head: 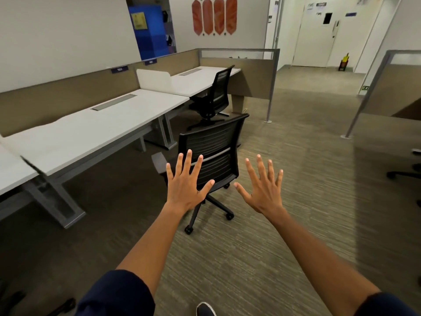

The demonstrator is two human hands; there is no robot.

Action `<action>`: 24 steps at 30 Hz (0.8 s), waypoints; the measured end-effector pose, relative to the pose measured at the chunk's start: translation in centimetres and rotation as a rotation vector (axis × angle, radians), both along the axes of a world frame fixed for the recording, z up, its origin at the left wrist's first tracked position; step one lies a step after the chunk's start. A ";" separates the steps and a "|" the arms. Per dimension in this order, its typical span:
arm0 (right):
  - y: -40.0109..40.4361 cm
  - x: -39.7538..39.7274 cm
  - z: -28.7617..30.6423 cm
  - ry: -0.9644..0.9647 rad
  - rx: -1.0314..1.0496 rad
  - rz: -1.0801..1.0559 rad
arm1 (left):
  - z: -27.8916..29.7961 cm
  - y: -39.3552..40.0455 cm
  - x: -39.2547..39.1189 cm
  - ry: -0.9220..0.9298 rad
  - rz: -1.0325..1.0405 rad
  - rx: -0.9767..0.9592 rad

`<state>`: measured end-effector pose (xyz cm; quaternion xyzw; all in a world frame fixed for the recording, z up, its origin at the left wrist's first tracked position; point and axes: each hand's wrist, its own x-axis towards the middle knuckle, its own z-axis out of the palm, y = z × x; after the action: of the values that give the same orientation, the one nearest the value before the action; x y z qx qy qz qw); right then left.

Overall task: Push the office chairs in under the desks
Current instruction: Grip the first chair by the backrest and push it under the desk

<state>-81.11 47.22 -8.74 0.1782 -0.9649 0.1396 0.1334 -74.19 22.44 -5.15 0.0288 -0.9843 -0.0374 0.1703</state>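
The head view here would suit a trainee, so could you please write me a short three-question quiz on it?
1. True or false: the near chair is already tucked under the long desk.
2. Which chair stands closer to a desk edge? A) the near chair B) the far chair
3. Fill in: both hands are held with fingers ____.

Key:
1. False. It stands out on the carpet, apart from the desk.
2. B. It sits right at the end desk, though its seat is not fully under.
3. Spread. The left hand and right hand are open and hold nothing.
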 end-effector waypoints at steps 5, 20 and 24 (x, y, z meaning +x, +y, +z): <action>-1.1 -8.8 -0.4 -0.008 0.014 -0.016 | -1.1 -1.5 -9.5 -0.006 -0.023 -0.004; -5.8 -32.0 -0.1 -0.058 0.039 -0.018 | -1.8 -8.5 -30.9 -0.066 0.062 0.039; -6.4 -38.4 0.1 -0.073 0.043 0.024 | -2.8 -9.4 -33.9 -0.087 0.135 0.048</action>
<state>-119.54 40.86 -8.63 0.1871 -0.9697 0.1270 0.0925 -108.07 13.09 -7.97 0.1008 -0.9854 -0.0482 0.1288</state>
